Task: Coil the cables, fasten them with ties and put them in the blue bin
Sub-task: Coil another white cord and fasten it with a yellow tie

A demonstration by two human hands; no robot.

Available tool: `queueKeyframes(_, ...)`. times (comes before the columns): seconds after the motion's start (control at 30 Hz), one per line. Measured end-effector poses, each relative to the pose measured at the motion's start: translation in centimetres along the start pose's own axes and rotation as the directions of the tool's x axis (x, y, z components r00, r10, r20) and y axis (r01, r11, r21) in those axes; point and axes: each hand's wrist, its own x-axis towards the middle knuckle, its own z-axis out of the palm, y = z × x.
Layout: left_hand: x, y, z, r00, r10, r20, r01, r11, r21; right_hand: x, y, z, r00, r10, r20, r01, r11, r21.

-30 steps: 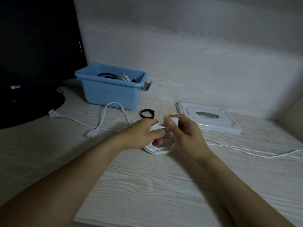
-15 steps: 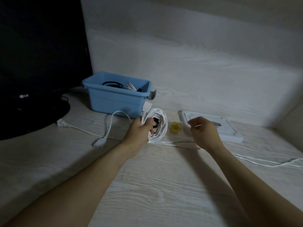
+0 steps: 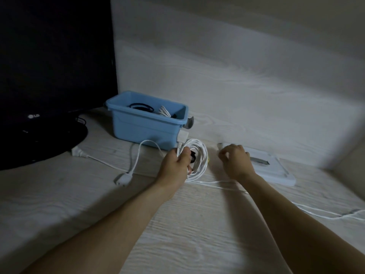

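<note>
Left hand (image 3: 174,165) now alone grips white coil (image 3: 197,158), lifted upright just before blue bin (image 3: 146,123). Right hand (image 3: 235,161) has let go, fingers loosely curled, holding nothing (near white lid (image 3: 276,169)). Black tie (image 3: 192,156) sits behind coil; fastening looks undone.

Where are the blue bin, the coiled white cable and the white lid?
blue bin (image 3: 142,127), head view, on its front wall.
coiled white cable (image 3: 201,155), head view, on the right side of the loops.
white lid (image 3: 276,171), head view, on its flat top.
</note>
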Motion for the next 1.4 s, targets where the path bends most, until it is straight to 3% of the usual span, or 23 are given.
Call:
queueKeyframes(0.1, 0.3, 0.0, -0.3, 0.999, 0.007, -0.04, -0.006, 1.0, 0.018, -0.9, -0.8, -1.5, 0.975, 0.091, -0.201, -0.016, 0.937, 0.349)
queueKeyframes(0.2, 0.4, 0.2, -0.3, 0.998, 0.009, -0.057, -0.007, 0.999, 0.032, -3.1, -3.5, -4.1, 0.961, 0.188, -0.201, 0.005, 0.718, 0.696)
queueKeyframes(0.27, -0.1, 0.4, 0.0, 0.999, -0.025, -0.028, 0.024, 0.999, -0.028, -4.9, -5.5, -5.4, 0.974, 0.146, -0.175, 0.049, 0.616, 0.786)
queueKeyframes(0.43, -1.6, 0.3, 1.3, 0.993, -0.003, 0.114, 0.006, 1.0, -0.027, -8.3, -8.3, -5.4, 0.99, 0.014, -0.143, 0.114, 0.531, 0.84)
queueKeyframes(0.57, -2.0, 0.7, 1.5, 0.968, -0.059, 0.243, 0.082, 0.993, -0.085, -9.4, -8.0, -4.4, 0.987, 0.104, -0.12, 0.054, 0.491, 0.87)
queueKeyframes(0.7, -2.1, 0.1, 1.6, 0.868, -0.175, 0.465, 0.28, 0.946, -0.166, -9.5, -6.9, -3.4, 0.972, 0.204, -0.119, 0.004, 0.489, 0.872)
queueKeyframes(0.9, -2.9, 0.1, 2.5, 0.966, -0.139, 0.22, 0.154, 0.987, -0.052, -10.2, -6.0, -3.1, 0.969, 0.241, -0.06, -0.024, 0.331, 0.943)
queueKeyframes(1.03, -3.1, 0.8, 2.2, 0.977, -0.08, 0.197, 0.085, 0.996, -0.016, -10.3, -6.1, -3.3, 0.985, 0.175, 0.004, -0.051, 0.264, 0.963)
queueKeyframes(1.1, -3.1, 1.2, 1.8, 0.98, -0.058, 0.191, 0.063, 0.998, -0.019, -10.3, -6.0, -3.7, 0.99, 0.139, -0.013, -0.032, 0.316, 0.948)
queueKeyframes(1.23, -2.9, 1.8, 1.6, 0.993, 0.014, 0.119, -0.012, 1.0, -0.019, -10.3, -5.9, -3.7, 0.98, 0.19, -0.054, -0.058, 0.537, 0.842)
queueKeyframes(1.4, -3.1, 1.8, 1.6, 0.969, 0.191, 0.156, -0.214, 0.965, 0.148, -10.2, -5.6, -3.1, 0.931, 0.36, 0.066, -0.246, 0.482, 0.841)
